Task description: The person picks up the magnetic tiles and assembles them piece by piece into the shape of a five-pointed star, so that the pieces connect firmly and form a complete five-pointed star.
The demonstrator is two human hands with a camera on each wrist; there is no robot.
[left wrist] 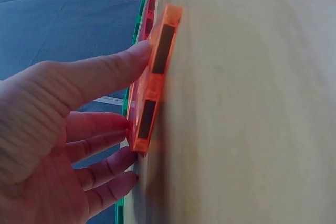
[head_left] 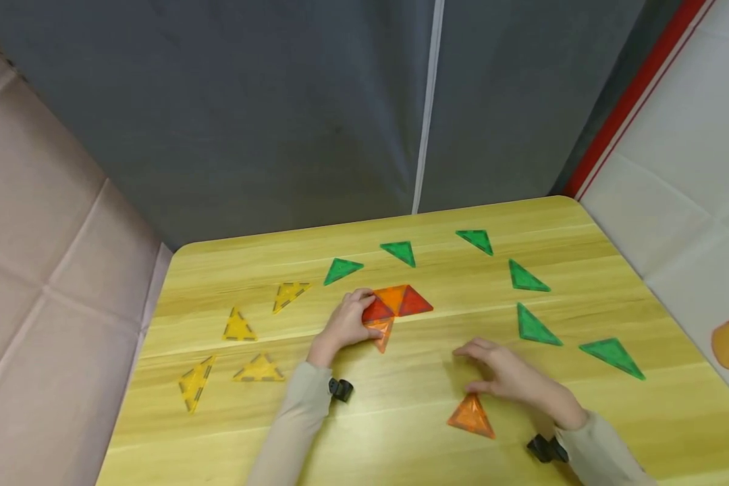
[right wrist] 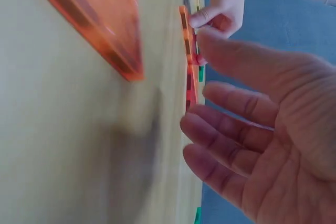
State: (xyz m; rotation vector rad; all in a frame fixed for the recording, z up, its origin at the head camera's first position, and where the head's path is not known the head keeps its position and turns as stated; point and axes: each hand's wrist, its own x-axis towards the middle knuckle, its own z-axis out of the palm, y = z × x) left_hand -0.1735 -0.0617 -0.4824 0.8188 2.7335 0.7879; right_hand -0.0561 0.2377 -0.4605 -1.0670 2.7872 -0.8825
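Sleeves (head_left: pixel 288 425): nearest, bottom centre-left and bottom right of frame.
Left hand (head_left: pixel 347 324): centre, narrow hold; thumb on lower orange tile (head_left: pixel 385 332), fingertips at left red tile (head_left: pixel 378 311).
Right hand (head_left: pixel 504 374): right of lower centre, holding nothing, fingers parted, thumb by the tip of loose orange tile (head_left: pixel 472 420).
Cluster: mid-frame; upper orange tile (head_left: pixel 391 295) between left red and right red tile (head_left: pixel 414 304), lower orange under left red.
Step tips: I'd keep tiles flat, line up full edges, then press lightly; dark edge strips may be magnets, could catch skewed.
Pointing: lower orange tip down-frame; loose orange tip up-frame, base slightly tilted.
Long axis: none obvious on either, sides look near equal.
Around: green tiles (head_left: pixel 528 277) top to right, yellow tiles (head_left: pixel 239 327) left, all on worktop (head_left: pixel 389 432).
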